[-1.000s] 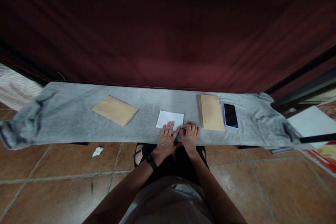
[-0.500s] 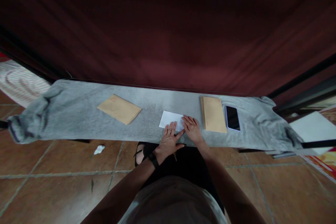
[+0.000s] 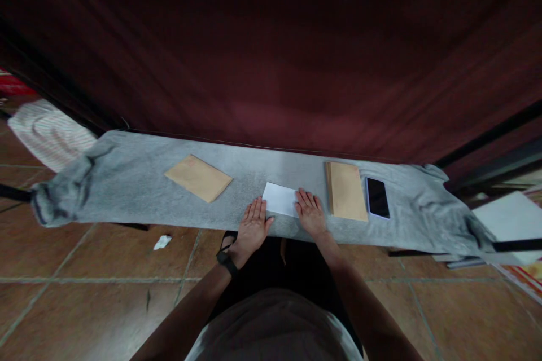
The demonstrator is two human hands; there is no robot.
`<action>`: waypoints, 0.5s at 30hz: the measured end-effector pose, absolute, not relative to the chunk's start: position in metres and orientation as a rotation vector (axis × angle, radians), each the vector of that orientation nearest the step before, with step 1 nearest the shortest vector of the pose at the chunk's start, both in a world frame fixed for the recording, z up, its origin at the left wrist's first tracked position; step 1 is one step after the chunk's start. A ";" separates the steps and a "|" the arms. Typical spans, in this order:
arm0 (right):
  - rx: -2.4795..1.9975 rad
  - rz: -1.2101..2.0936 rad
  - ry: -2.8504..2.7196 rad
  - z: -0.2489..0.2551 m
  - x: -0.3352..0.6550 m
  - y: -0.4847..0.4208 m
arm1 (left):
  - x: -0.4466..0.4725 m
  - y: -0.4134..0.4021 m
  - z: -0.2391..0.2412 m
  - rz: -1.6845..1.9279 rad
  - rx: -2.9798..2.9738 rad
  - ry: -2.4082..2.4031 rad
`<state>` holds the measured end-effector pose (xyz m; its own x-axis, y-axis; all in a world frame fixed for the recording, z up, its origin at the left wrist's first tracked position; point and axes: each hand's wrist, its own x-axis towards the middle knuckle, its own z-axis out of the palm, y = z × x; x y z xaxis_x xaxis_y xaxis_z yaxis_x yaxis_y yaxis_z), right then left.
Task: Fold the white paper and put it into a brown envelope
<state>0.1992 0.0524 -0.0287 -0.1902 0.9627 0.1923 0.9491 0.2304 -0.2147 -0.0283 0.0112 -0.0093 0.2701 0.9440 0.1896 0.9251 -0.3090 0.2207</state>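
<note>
A folded white paper (image 3: 280, 198) lies on the grey cloth (image 3: 127, 186) that covers a narrow table. My right hand (image 3: 310, 212) lies flat on the paper's right edge, fingers stretched out. Just left of the paper, my left hand (image 3: 253, 225) rests flat on the cloth near the front edge with its fingers together; a dark band is on that wrist. A stack of brown envelopes (image 3: 346, 190) sits just right of my right hand. A single brown envelope (image 3: 198, 177) lies further left.
A black phone (image 3: 377, 197) lies right of the envelope stack. A dark red curtain (image 3: 271, 51) hangs behind the table. A crumpled white scrap (image 3: 161, 242) is on the tiled floor. White board (image 3: 506, 214) and papers sit at the far right.
My left hand slid off the white paper to the left and now lies on the cloth. My right hand opened flat onto the paper's right edge. The camera view shifted slightly.
</note>
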 end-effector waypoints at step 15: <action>-1.833 0.066 -2.226 -0.022 0.196 0.050 | -0.015 0.073 0.022 0.818 1.256 1.810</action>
<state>0.1965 0.0501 -0.0224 -0.1726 0.9705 0.1681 0.9588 0.2046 -0.1970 -0.0146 0.0726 0.0217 -0.2164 0.9487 -0.2307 0.4533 0.3069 0.8369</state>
